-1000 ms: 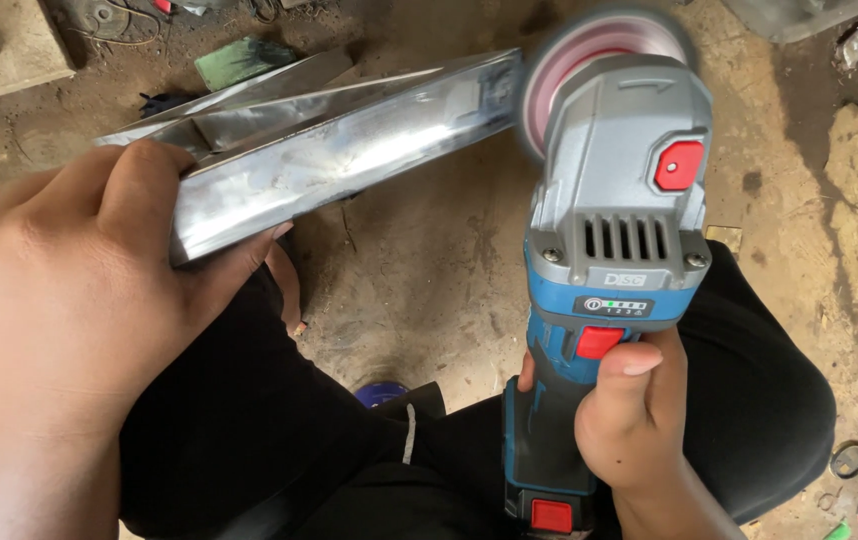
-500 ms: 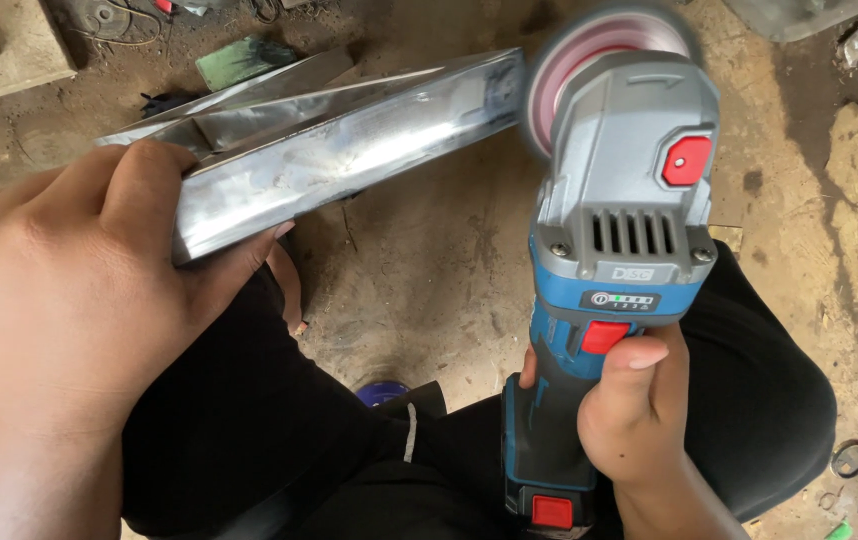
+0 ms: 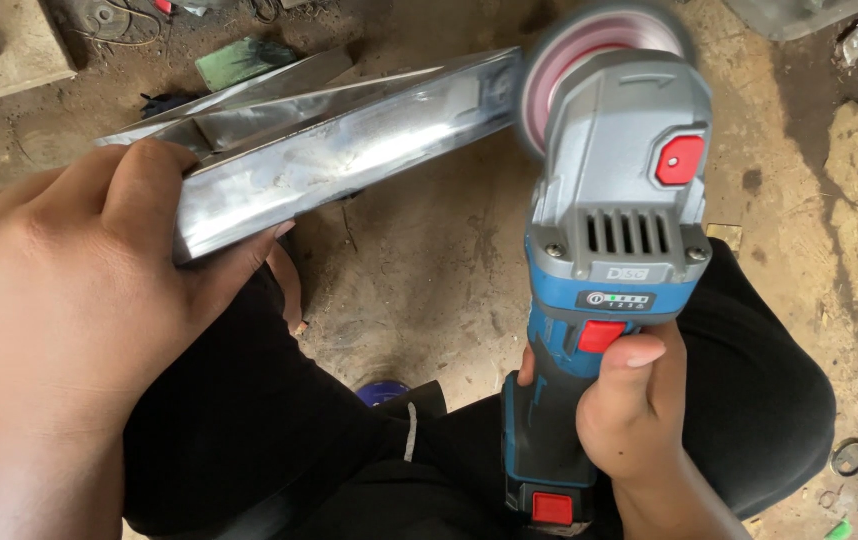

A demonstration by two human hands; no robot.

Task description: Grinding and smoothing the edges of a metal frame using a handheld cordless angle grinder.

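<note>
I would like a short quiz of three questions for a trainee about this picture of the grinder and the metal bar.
1. True or false: the left hand grips the near end of the metal bar.
2. Which hand holds the angle grinder? A) the left hand B) the right hand C) both hands
3. Fill in: the grinder's disc is at the bar's ____ end, seen from the person.

Key:
1. True; the thumb lies over the top of the bar.
2. B; it wraps the blue handle, with the thumb by the red switch.
3. Far; the disc looks blurred there.
</note>
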